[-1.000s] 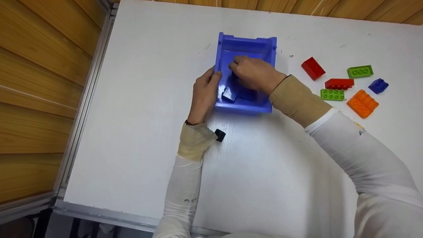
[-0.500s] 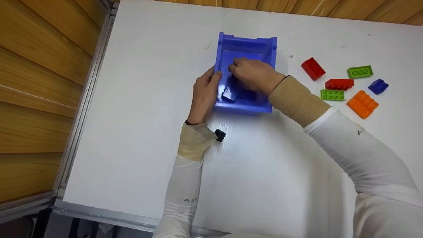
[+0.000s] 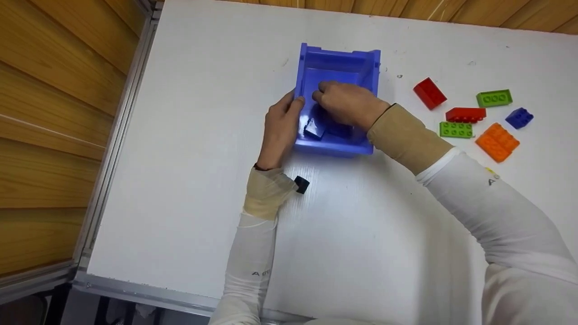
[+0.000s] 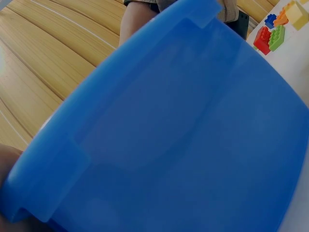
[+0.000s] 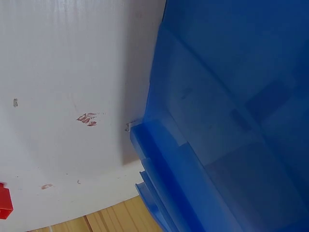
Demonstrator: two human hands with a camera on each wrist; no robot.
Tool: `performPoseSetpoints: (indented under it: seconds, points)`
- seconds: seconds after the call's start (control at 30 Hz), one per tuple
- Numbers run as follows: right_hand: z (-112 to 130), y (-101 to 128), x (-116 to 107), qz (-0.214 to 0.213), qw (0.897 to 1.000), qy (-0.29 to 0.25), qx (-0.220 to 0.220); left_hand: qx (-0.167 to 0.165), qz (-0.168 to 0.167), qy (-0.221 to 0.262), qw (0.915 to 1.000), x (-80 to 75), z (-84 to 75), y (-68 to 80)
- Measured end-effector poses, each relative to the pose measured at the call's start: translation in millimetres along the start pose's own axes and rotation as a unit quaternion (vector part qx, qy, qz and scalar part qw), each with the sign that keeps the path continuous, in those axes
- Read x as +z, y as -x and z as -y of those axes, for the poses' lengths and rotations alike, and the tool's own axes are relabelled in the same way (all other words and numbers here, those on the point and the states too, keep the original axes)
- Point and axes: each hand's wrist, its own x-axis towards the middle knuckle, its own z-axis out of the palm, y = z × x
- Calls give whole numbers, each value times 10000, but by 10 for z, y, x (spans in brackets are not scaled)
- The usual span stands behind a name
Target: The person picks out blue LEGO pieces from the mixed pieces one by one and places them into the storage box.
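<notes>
White table [image 3: 189,149] carries everything we see, with wooden boards [image 3: 54,113] running along its left and far edges. On it, toward the far middle, stands a blue bin [image 3: 336,61], open side up; in the left wrist view its outer wall [image 4: 183,145] fills nearly the whole frame, and in the right wrist view its inner walls [image 5: 231,96] take the right half, with white table [image 5: 72,72] on the other side.

We have our left hand [image 3: 280,128] pressed against the bin's left wall, the thumb hooked over the rim and the fingers lying down the outside, so it grips the bin. Our right hand [image 3: 345,104] reaches down inside the bin, knuckles up, fingers curled toward the floor of it; whether they close on anything we cannot tell, since the hand hides its own fingertips. Just beside that hand, at the bin's near left inside, lies a blue brick [image 3: 313,127].

Well apart to the right, loose bricks sit in a cluster on the table: an orange brick [image 3: 496,142], a red brick [image 3: 429,93], a long red brick [image 3: 465,114], two green bricks [image 3: 456,129] [image 3: 494,98], and a small blue brick [image 3: 519,117]. A small black piece [image 3: 301,184] juts out at our left wrist
</notes>
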Motion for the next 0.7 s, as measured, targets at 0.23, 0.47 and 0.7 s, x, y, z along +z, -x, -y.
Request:
performPoseSetpoints:
  seconds: [0.23, 0.47, 0.7]
  points:
    - [6, 9, 8, -109, 9999, -48, -113, 23, -24, -146, 9999, -10, 0, -3]
    - [8, 4, 4, -8, 10000, -24, -27, 81, -74, -185, 9998, -8, 1, -5]
    - [-7, -4, 2, 124, 9999, -5, -19, 58, -50, -216, 9997, -8, 1, -3]
